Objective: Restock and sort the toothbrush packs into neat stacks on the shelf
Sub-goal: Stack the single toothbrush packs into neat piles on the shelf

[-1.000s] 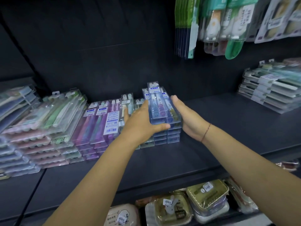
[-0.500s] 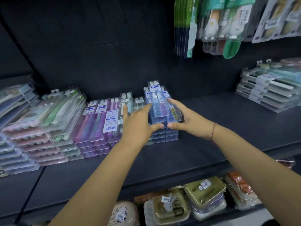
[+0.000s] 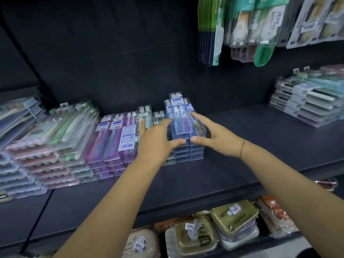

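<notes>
Blue toothbrush packs (image 3: 188,150) are stacked around the middle of the dark shelf (image 3: 242,164), two columns side by side with one pack lying on top over the seam. The left hand (image 3: 156,140) is at the stack's 9 o'clock and the right hand (image 3: 210,136) at its 3 o'clock. Both are spread with straight fingers along the sides, thumbs stretched across the front end and almost meeting, so nothing is pinched. Can't tell how hard they press. Purple packs (image 3: 113,140) sit further out at 9 o'clock, just beside some pale green ones (image 3: 144,120), then the green and pink piles (image 3: 61,131). Another stack (image 3: 309,101) lies well apart at 2 o'clock, hanging packs (image 3: 242,25) at 1 o'clock, and boxes (image 3: 234,220) on the lower shelf at 6 o'clock.
</notes>
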{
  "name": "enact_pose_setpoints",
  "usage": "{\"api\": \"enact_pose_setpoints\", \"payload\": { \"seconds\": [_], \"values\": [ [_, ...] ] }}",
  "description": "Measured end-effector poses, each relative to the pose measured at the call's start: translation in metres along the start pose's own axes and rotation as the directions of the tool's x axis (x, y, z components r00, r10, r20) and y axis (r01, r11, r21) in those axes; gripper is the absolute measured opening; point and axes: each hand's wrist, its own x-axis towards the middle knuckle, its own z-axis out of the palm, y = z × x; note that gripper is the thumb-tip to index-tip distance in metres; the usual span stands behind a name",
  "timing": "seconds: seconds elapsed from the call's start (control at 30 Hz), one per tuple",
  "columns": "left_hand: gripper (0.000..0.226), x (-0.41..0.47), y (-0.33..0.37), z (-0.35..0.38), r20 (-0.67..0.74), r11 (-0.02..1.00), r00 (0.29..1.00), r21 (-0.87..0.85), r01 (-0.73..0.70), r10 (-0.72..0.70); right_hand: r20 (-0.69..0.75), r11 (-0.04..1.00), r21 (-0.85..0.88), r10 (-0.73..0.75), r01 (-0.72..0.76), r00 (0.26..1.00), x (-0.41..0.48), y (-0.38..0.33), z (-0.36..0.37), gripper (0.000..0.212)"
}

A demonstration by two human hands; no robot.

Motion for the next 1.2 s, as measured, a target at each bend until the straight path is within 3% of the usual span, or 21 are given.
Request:
{"api": "enact_pose_setpoints", "payload": {
  "seconds": [0.2, 0.37, 0.5, 0.77, 0.97, 1.07, 1.2],
  "values": [
    [0.076, -0.003, 0.003, -0.006, 0.012, 1.0, 1.0, 0.002, 0.01, -0.01, -0.036, 1.0, -0.015, 0.0, -0.001, 0.999, -0.001, -0.001, 0.001, 0.094],
    [0.068, -0.007, 0.005, -0.012, 0.064, 0.981, 0.997, -0.189, 0.052, -0.04, -0.041, 0.997, -0.057, -0.045, 0.042, 0.998, -0.002, -0.01, 0.004, 0.086],
    [0.081, -0.003, 0.002, -0.015, 0.106, 0.976, 0.994, -0.218, 0.022, 0.001, -0.017, 0.997, -0.065, -0.043, 0.042, 0.999, -0.001, -0.015, 0.005, 0.076],
    [0.053, -0.01, 0.005, -0.009, 0.03, 0.983, 0.999, -0.181, -0.009, 0.015, -0.026, 0.999, -0.035, -0.038, 0.037, 0.999, -0.005, -0.019, 0.005, 0.069],
    [0.067, -0.011, 0.017, -0.014, 0.017, 0.951, 0.999, -0.308, -0.021, 0.027, -0.052, 0.999, -0.01, -0.048, 0.048, 0.997, -0.003, -0.02, 0.007, 0.074],
    [0.077, -0.009, 0.02, -0.015, 0.075, 0.957, 0.997, -0.289, 0.034, -0.013, -0.051, 0.996, -0.014, -0.087, 0.086, 0.995, -0.002, -0.02, 0.008, 0.068],
    [0.073, -0.011, 0.024, -0.016, 0.021, 0.965, 0.999, -0.259, 0.039, -0.035, -0.045, 0.995, -0.018, -0.098, 0.097, 0.994, -0.003, -0.023, 0.008, 0.061]
  ]
}}
